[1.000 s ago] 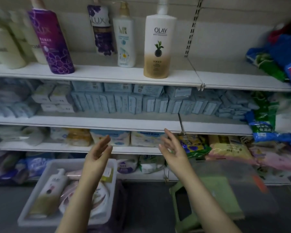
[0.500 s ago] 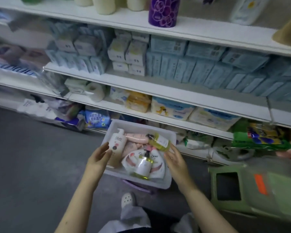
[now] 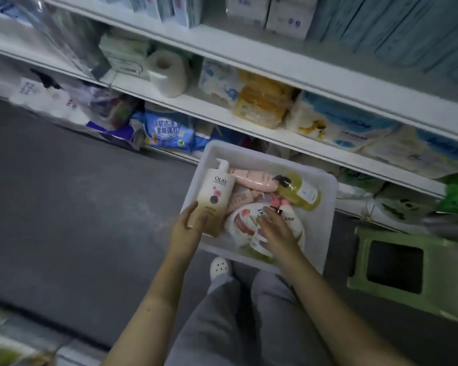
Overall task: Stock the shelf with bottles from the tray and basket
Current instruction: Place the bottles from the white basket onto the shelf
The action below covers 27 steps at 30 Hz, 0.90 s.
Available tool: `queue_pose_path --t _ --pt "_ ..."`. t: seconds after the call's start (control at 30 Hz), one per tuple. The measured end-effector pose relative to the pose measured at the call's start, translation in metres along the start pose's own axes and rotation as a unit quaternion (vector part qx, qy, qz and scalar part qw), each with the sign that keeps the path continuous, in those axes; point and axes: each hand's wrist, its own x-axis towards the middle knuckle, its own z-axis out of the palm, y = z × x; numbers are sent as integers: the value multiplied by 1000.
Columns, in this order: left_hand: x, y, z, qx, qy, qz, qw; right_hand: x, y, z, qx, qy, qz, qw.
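Observation:
A white tray [image 3: 325,207] on the floor in front of the shelf holds several bottles. My left hand [image 3: 187,228] grips the bottom of a white-and-tan Olay pump bottle [image 3: 217,191] at the tray's left side, thumb on top. My right hand [image 3: 274,228] lies with straight fingers on a white Dove bottle [image 3: 245,220] in the tray's middle. A yellow-green bottle with a black pump [image 3: 300,192] and a pink bottle [image 3: 251,178] lie further back in the tray.
White shelves [image 3: 249,129] above the tray carry tissue packs and a paper roll [image 3: 167,72]. A green plastic stool [image 3: 397,268] stands to the right. Grey floor spreads to the left. My legs and a white shoe [image 3: 220,268] are just below the tray.
The view tilted down from the shelves to the tray. Both hands dropped into the tray; the left took hold of the Olay bottle, the right moved onto the Dove bottle.

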Motion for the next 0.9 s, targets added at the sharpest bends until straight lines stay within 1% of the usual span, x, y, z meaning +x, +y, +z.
queue_pose_path --t 0.1,0.23,0.33,0.47,0.57,0.7,0.8,0.9 --pt "24 -23 5 -7 25 -20 999 41 16 26 3 -24 30 999" --pt "44 -51 12 -5 51 -29 998 89 20 50 -13 -18 39 999" --pt "52 -63 10 -8 69 -20 997 118 19 66 -11 -23 60 998" --pt "57 -70 1 -37 63 -36 997 150 18 88 15 -11 68 998" --pt "60 -71 -2 -41 63 -33 997 162 16 96 4 -1 66 998" --pt "64 -72 -4 -49 62 -31 996 166 13 105 69 2 104 992" --pt "63 -72 -3 -41 51 -28 997 168 11 110 64 13 121 991" --pt "61 -69 0 -45 33 -34 998 168 8 113 76 8 110 991"
